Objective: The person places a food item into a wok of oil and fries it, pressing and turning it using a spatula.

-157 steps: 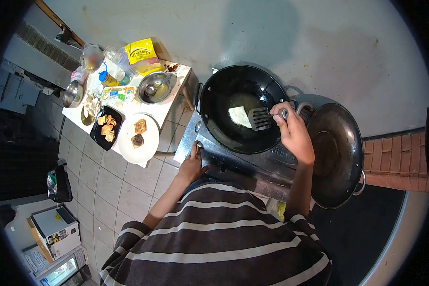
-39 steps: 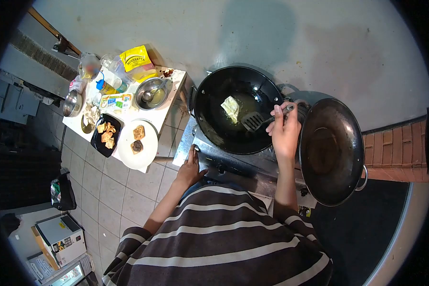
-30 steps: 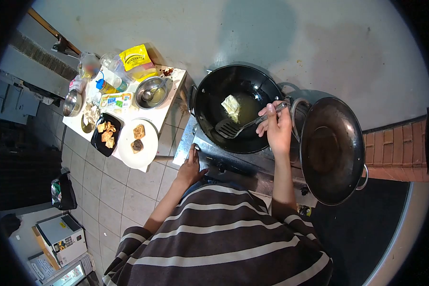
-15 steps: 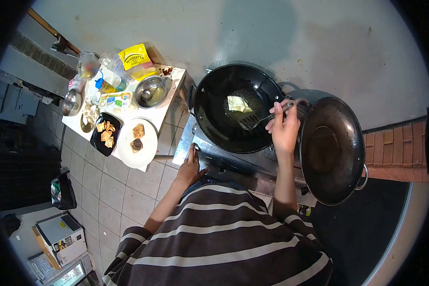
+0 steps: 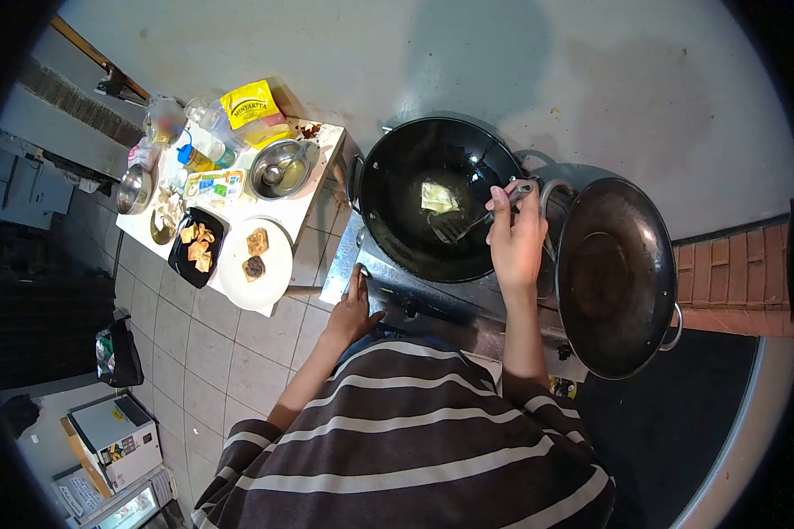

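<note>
My right hand (image 5: 517, 236) is closed around the handle of a slotted spatula (image 5: 453, 228), above the right side of a black wok (image 5: 397, 225). The spatula's slotted head is in the wok, just below a pale, folded piece of food (image 5: 438, 197). Shiny oil lies around the food. At the left front corner of the metal stove (image 5: 432, 304), my left hand (image 5: 353, 313) rests with its thumb and a finger apart, holding nothing that I can see.
A second large dark pan (image 5: 613, 291) stands to the right of the wok. On the white table (image 5: 307, 198) at left are a white plate (image 5: 273, 286) with two browned pieces, a black tray (image 5: 185, 271) of fried pieces, a metal bowl (image 5: 265, 187) with a ladle, and a yellow pouch (image 5: 251, 104).
My right hand has moved slightly left, bringing the spatula head left and down in the wok. The food piece sits slightly lower. My left hand has stayed in place.
</note>
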A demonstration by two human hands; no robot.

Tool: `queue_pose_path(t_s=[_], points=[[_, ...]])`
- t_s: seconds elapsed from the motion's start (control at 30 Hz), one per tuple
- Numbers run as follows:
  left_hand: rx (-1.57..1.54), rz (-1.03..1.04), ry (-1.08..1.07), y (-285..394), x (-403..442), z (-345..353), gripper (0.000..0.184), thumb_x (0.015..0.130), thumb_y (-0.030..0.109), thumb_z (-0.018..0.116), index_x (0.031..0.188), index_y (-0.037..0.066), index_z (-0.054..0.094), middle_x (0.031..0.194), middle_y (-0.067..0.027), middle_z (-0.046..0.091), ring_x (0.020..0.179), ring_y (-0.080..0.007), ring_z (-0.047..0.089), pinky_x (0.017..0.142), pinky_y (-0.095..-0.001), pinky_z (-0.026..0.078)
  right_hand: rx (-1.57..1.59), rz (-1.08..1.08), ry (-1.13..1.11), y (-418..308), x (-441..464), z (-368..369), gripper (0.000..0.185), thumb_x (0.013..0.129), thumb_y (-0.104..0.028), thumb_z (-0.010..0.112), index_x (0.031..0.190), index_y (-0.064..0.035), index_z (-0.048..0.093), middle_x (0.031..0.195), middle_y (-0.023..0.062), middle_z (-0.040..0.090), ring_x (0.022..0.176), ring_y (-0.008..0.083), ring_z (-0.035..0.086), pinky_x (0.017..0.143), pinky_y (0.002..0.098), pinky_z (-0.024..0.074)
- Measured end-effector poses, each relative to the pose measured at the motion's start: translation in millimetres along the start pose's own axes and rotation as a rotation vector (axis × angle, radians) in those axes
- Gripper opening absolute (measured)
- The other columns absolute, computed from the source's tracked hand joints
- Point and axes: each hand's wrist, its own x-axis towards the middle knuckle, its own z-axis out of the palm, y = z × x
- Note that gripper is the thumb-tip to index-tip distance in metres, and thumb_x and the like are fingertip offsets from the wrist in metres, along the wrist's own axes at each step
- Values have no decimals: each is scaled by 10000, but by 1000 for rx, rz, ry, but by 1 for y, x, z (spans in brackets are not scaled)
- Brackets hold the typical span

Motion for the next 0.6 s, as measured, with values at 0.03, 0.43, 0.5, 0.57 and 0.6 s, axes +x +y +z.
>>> queue_pose_path(t_s=[0.03,0.43,0.5,0.57,0.6], points=[[-10,-11,-12,1,0,-2,966,810,409,696,1427,-129,185,1548,-233,18,1166,-442,532,965,-425,481,-68,-3,-11,-1,0,0,320,949,-243,581,1058,44,494,777,216,640,716,401,641,636,439,477],[-7,29,18,1,-2,-2,902,838,391,661,1388,-172,221,1531,-254,-19,1111,-465,558,941,-458,492,-216,-22,-2,9,21,1,296,954,-248,560,1016,31,481,798,253,618,776,468,594,657,484,449],[-10,7,5,1,-1,0,940,824,392,681,1412,-148,185,1543,-231,-12,1134,-463,544,945,-447,492,-218,-56,16,8,24,-1,290,956,-248,555,1009,27,481,795,254,616,780,471,592,655,486,446],[-18,-25,-32,0,0,-1,987,807,399,703,1437,-121,149,1554,-209,-8,1159,-463,529,948,-441,492,-244,-117,9,1,23,-4,296,961,-249,545,1026,34,487,800,258,617,784,471,594,657,487,446],[-19,-24,-29,1,0,-2,987,807,399,703,1437,-121,149,1554,-209,-8,1159,-463,529,948,-441,492,-244,-120,10,-1,21,-6,296,961,-249,545,1026,34,487,800,258,617,784,471,594,657,487,446]])
